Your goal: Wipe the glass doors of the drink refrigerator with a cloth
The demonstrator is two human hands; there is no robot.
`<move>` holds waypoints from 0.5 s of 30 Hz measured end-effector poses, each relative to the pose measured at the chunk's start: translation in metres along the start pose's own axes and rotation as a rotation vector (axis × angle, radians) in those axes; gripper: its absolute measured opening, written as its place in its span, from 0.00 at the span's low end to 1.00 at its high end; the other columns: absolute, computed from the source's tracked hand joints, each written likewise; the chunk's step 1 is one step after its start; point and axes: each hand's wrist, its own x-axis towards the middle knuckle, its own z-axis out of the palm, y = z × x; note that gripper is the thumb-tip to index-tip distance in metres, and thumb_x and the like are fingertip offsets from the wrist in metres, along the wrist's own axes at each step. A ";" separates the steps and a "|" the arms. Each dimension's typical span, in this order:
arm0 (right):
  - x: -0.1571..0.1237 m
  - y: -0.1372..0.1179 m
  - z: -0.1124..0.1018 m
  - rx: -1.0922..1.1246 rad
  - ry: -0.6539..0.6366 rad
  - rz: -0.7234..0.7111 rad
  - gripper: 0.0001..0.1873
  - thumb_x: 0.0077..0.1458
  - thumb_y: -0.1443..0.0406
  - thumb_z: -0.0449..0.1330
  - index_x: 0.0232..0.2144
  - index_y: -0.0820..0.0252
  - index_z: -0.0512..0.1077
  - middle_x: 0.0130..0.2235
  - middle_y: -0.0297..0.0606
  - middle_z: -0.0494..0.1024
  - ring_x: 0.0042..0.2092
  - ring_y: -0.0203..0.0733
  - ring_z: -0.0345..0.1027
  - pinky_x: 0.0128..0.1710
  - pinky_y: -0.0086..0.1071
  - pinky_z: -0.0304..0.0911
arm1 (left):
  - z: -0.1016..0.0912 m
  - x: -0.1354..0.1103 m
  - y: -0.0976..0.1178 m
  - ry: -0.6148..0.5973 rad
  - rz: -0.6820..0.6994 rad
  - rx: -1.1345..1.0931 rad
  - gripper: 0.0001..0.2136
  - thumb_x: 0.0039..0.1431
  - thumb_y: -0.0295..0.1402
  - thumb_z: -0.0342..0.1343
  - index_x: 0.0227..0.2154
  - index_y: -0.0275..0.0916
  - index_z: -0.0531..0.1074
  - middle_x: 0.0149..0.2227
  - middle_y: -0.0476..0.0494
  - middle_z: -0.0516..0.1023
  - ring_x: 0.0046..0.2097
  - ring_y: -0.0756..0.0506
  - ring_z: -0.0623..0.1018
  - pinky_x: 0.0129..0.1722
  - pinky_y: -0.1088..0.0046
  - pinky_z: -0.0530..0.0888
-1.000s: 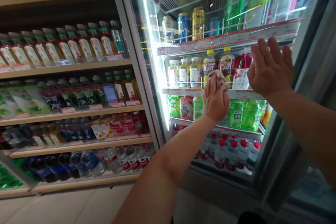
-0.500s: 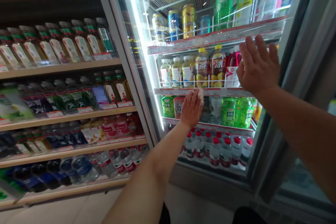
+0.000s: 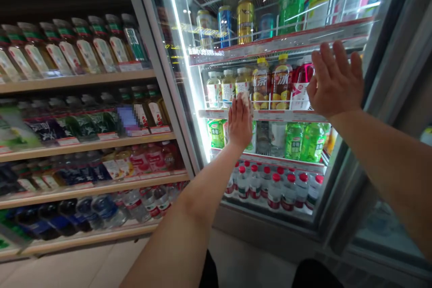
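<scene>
My left hand [image 3: 239, 121] presses a small pale cloth [image 3: 245, 98] flat against the glass door [image 3: 189, 112] of a lit drinks fridge, in front of the middle shelf. Its fingers lie together over the cloth, which shows only past the fingertips. My right hand [image 3: 335, 82] rests open and flat on the same glass further right, fingers spread, near the door's right frame [image 3: 381, 94]. Behind the glass stand rows of bottles [image 3: 270, 82] and cans [image 3: 245, 17].
Open wooden shelves [image 3: 84, 146] packed with bottled drinks run along the left. White bottles with red caps [image 3: 270, 184] fill the fridge's bottom shelf. Pale floor tiles [image 3: 77, 267] lie below. A second fridge door [image 3: 394, 234] stands at the right edge.
My left hand slid the cloth down and left across the glass, then back up a little. My right hand stayed flat on the door.
</scene>
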 end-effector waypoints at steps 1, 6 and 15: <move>0.000 0.000 0.000 -0.004 -0.002 -0.001 0.31 0.70 0.63 0.46 0.72 0.58 0.51 0.73 0.43 0.55 0.75 0.48 0.41 0.72 0.54 0.39 | 0.001 -0.021 -0.002 -0.038 0.027 0.009 0.29 0.72 0.31 0.40 0.72 0.35 0.45 0.73 0.31 0.51 0.75 0.40 0.40 0.73 0.49 0.53; 0.000 0.001 0.000 -0.015 -0.006 0.006 0.31 0.70 0.62 0.45 0.72 0.58 0.52 0.73 0.41 0.54 0.75 0.49 0.41 0.72 0.54 0.39 | -0.004 -0.034 -0.012 -0.118 0.113 0.016 0.29 0.71 0.29 0.42 0.72 0.36 0.46 0.72 0.33 0.54 0.75 0.42 0.43 0.73 0.51 0.52; 0.001 -0.004 -0.005 0.042 -0.028 0.030 0.31 0.69 0.62 0.45 0.72 0.59 0.52 0.73 0.43 0.54 0.75 0.48 0.40 0.72 0.55 0.37 | -0.009 0.017 -0.010 0.014 -0.068 -0.036 0.29 0.71 0.29 0.38 0.73 0.37 0.41 0.74 0.34 0.48 0.75 0.41 0.40 0.74 0.50 0.51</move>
